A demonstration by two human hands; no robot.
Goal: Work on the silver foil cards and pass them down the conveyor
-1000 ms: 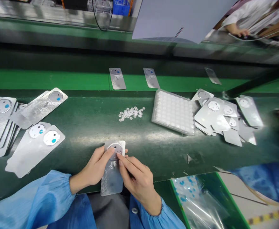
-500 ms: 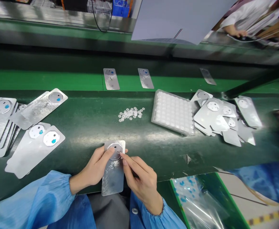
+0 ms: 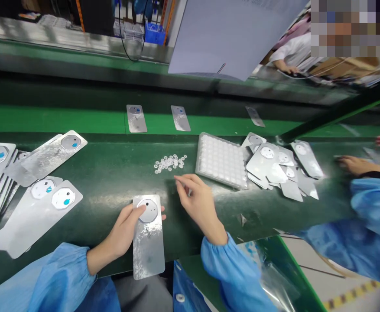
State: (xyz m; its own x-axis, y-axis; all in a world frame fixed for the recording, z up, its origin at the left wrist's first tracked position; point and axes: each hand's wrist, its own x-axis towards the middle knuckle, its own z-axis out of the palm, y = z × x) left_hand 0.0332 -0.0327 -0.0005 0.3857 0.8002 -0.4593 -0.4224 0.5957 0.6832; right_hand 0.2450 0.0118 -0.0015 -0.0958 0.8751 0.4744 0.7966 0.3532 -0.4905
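My left hand [image 3: 122, 229] grips a silver phone back cover [image 3: 149, 255] by its upper left edge. Its thumb lies on the rim of the round camera area, and fingertips show past the right edge. The cover is tilted up toward me near the bench's front edge. To the right of it, my right hand [image 3: 198, 201] hovers over the bench, thumb and forefinger tips close together in a pinch. Whatever may be between those tips is too small to make out. Just beyond the fingertips lies a loose pile of small clear-white rings [image 3: 170, 163], apart from the hand.
Covers with blue tabs [image 3: 43, 208] are stacked at left. A tray of white round pieces [image 3: 222, 160] and a heap of covers [image 3: 274, 160] lie at right. Two covers rest on the green strip behind. A co-worker's hand [image 3: 360, 166] is at far right, beside a slanted post [image 3: 332, 110].
My right hand has left the cover's camera area and moved up and right toward the rings. My left hand still holds the cover. The view has shifted, bringing the co-worker's arms further in.
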